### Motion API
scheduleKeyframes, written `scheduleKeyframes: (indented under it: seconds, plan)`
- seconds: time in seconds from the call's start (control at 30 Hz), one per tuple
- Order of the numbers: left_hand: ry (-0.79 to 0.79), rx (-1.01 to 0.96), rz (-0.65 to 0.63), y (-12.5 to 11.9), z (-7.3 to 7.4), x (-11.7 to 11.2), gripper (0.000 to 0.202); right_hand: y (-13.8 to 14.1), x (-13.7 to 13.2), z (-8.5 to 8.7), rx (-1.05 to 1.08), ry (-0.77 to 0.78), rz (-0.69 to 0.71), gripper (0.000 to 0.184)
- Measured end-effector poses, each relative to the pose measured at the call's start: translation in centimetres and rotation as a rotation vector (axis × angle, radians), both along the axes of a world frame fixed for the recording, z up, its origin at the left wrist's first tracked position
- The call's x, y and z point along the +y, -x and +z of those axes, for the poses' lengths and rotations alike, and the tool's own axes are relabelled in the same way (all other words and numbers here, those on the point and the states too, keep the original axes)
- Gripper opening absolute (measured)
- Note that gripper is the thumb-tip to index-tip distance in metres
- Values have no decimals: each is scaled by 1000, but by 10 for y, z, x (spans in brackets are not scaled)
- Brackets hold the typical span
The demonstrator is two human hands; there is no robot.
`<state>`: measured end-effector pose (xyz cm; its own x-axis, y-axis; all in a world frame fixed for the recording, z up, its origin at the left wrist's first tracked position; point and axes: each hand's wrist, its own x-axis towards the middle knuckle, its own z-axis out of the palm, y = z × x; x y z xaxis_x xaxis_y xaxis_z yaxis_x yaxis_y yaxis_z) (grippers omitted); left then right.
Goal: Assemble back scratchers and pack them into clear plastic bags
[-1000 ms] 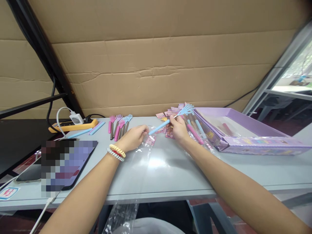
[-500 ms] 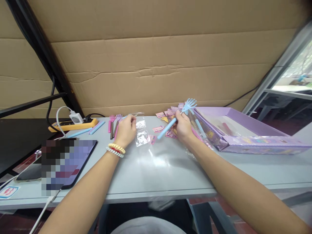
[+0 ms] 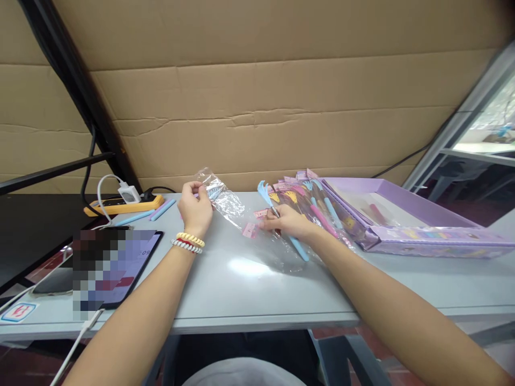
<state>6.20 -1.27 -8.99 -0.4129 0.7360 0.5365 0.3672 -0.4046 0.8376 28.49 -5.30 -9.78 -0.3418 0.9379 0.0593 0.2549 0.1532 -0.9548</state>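
Note:
My left hand [image 3: 196, 208] has its fingers pinched on the upper end of a clear plastic bag [image 3: 230, 206], which stretches over the table to the right. My right hand [image 3: 288, 222] is closed round a light blue back scratcher [image 3: 300, 250]. Its claw end points up and left, and its handle tip points down and right, beside the bag. A small pink label [image 3: 250, 230] shows at the bag, just left of my right fingers. Several wrapped back scratchers [image 3: 324, 219] lie in a pile right of my right hand. Behind my left hand, unwrapped ones are mostly hidden.
An open purple box [image 3: 434, 238] stands at the right, beside the pile. At the left are a tablet [image 3: 132, 268], a yellow power strip [image 3: 149, 205] with a white charger [image 3: 129, 193], and blue and purple sticks [image 3: 163, 209]. A cardboard wall [image 3: 265, 118] rises behind the table.
My right hand has moved down and left with the blue back scratcher, whose claw now points up-left instead of up-right. My left hand has shifted left, and the plastic bag is stretched out between the hands.

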Motion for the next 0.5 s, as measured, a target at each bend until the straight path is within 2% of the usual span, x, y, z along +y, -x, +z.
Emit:
scheduleKeyframes:
  seconds: [0.07, 0.13, 0.23, 0.3, 0.4, 0.5]
  plan:
    - [-7, -27, -26, 0, 1, 0, 12, 1, -2, 0, 2, 40, 108, 47]
    - [-5, -79, -88, -2, 1, -1, 20, 4, -3, -1, 22, 39, 131, 43]
    - [4, -162, -215, -5, 3, -3, 48, 5, -2, -2, 85, -37, 22, 41]
    - [38, -158, -316, -7, 4, -6, 57, 4, 1, -2, 143, -105, -78, 42]
    - [178, -12, -563, -10, 2, -12, 47, 1, 4, -2, 193, -156, -160, 44]
    - [332, 233, -830, -16, -3, -20, 33, 2, 3, 0, 187, -158, -149, 43]
